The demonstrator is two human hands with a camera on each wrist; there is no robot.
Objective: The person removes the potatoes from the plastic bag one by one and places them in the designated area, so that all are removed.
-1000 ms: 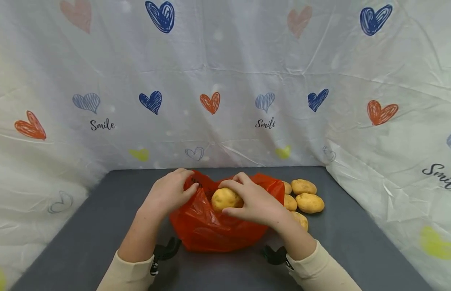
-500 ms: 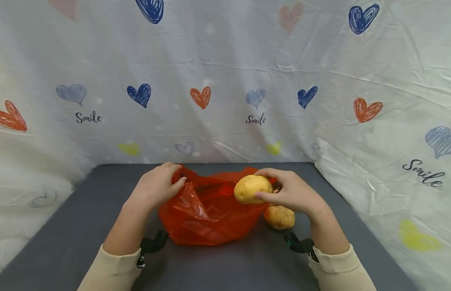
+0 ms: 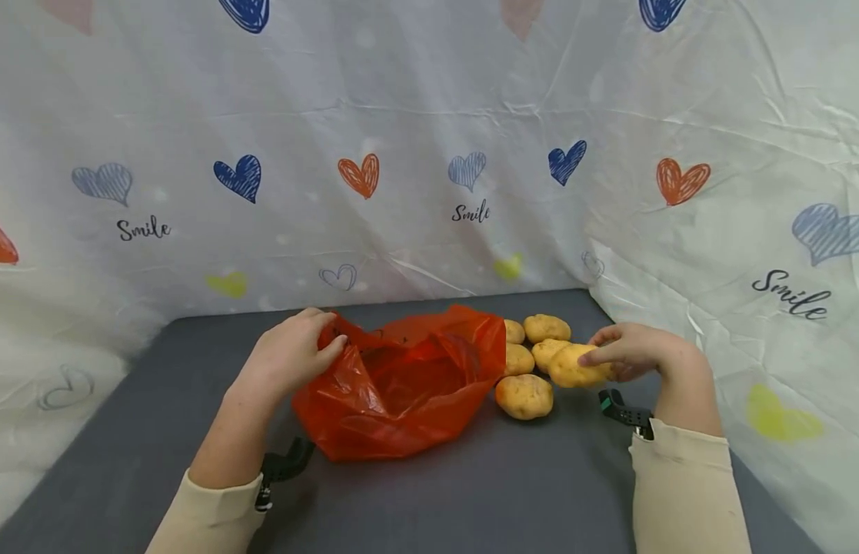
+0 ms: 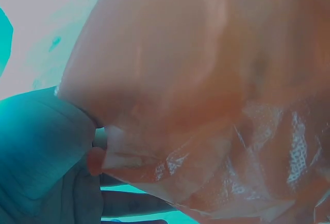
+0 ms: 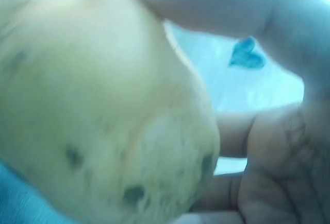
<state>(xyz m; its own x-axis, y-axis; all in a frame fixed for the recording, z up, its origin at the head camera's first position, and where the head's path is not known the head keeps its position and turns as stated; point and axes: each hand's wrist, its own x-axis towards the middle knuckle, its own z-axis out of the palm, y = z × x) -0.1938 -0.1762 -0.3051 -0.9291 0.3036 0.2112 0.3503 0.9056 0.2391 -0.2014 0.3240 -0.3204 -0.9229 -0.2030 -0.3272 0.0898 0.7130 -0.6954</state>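
Observation:
A red plastic bag (image 3: 401, 385) lies on the dark table with its mouth spread wide. My left hand (image 3: 288, 355) pinches the bag's left rim between thumb and fingers; in the left wrist view the thin film (image 4: 206, 131) fills most of the picture. To the right of the bag, my right hand (image 3: 633, 352) grips a yellow potato (image 3: 574, 368) by its right end. Dark spots show on this potato (image 5: 113, 131) in the right wrist view. Several other potatoes (image 3: 524, 396) lie against or near the bag's right side.
The dark grey table (image 3: 429, 508) ends at a white curtain (image 3: 401, 231) printed with hearts, which stands behind and at both sides. Black camera mounts (image 3: 626, 412) sit under both wrists.
The right hand has carried the potato from the bag's mouth rightward to beside the loose potatoes. The left hand keeps its hold on the bag's rim. The head view has shifted slightly.

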